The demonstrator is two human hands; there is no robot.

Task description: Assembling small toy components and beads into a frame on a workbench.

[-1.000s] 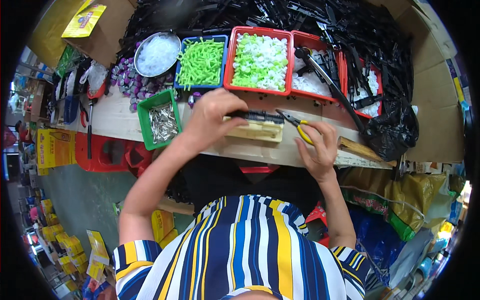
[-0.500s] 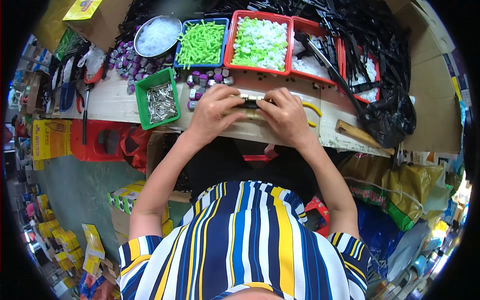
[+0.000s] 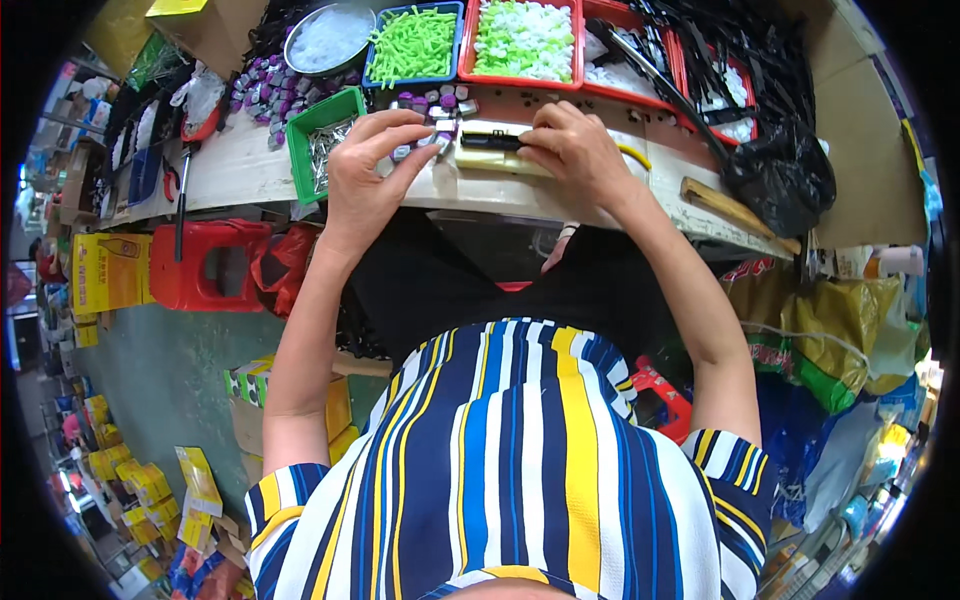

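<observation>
A slim black plastic part (image 3: pixel 490 141) lies along a cream block-shaped holder (image 3: pixel 482 158) near the table's front edge. The thumb and fingers of my right hand (image 3: pixel 575 150) are closed on the part's right end. My left hand (image 3: pixel 372 165) is held to the left of the holder, fingers curled and thumb apart from the forefinger. Its fingertips are beside several small grey-and-purple pieces (image 3: pixel 447 101); I see nothing plainly held between them. From under my right hand shows the yellow handle (image 3: pixel 634 155) of a tool, its other end hidden.
A green tray (image 3: pixel 297 160) of metal pins stands behind my left hand. Farther back are a bowl (image 3: pixel 288 48) of clear pieces, a blue tray (image 3: pixel 463 30) of green pieces and a red tray (image 3: pixel 579 50) of green-and-white pieces. A wooden stick (image 3: pixel 735 212) lies right.
My left hand has come off the black part and moved left, its fingers opening. My right hand stays at the part's right end. The whole view has shifted, with the table higher.
</observation>
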